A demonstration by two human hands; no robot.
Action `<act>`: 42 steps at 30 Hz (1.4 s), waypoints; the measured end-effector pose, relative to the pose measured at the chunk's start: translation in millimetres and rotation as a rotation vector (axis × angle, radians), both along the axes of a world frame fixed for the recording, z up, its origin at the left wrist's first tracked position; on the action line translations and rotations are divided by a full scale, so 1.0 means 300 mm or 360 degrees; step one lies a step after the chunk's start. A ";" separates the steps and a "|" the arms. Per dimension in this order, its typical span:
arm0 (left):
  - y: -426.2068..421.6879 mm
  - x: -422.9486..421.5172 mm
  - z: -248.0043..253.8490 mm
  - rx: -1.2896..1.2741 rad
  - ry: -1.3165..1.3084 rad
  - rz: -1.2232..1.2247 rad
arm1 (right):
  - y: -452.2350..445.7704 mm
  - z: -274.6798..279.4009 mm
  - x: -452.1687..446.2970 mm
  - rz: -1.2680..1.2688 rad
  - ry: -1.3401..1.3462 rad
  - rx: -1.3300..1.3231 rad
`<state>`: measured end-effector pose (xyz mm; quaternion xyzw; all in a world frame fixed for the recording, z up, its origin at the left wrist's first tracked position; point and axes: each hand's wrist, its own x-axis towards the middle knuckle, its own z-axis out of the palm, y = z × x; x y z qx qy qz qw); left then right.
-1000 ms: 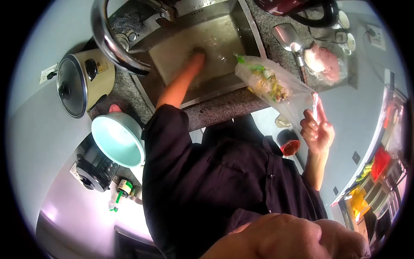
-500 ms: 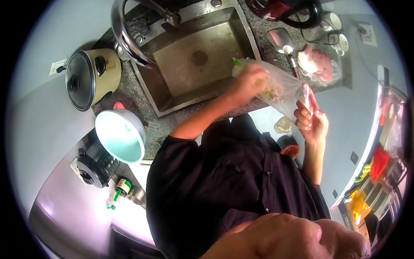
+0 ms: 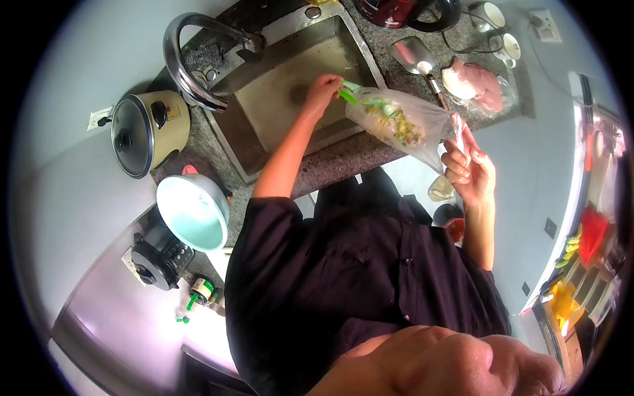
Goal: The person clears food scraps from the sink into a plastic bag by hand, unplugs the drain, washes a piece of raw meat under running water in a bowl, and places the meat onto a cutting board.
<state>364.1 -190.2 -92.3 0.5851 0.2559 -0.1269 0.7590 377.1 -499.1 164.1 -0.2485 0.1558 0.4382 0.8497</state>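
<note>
My left hand is closed over the sink's near right side, fingers pinched on a bright green vegetable leaf. That leaf is at the left end of a clear plastic bag. Chopped-looking green, yellow and pale vegetable scraps lie inside the bag. Its narrowed right end is gripped by my right hand, with fingers curled round the gathered plastic. The bag is stretched between both hands, above the counter's front edge.
A steel sink with a curved faucet lies ahead. Right of it are a spatula, raw meat on plastic, white cups and a dark red kettle. A rice cooker and pale bowl stand left.
My left hand has moved left, away from the bag's middle to its left end. More of the scraps and the green leaf show now. My right hand keeps its grip on the bag.
</note>
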 end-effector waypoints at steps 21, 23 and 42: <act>0.217 -0.171 -0.509 0.1379 0.0478 -0.0215 | -0.029 -0.038 -0.026 -0.0036 0.0016 -0.0303; 0.265 -0.168 -0.800 0.1493 0.0440 -0.0339 | -0.042 -0.062 -0.027 -0.0045 0.0034 -0.0345; 0.327 -0.206 -0.651 0.2103 -0.0467 -0.1325 | -0.015 -0.076 -0.029 -0.0121 0.0115 -0.0236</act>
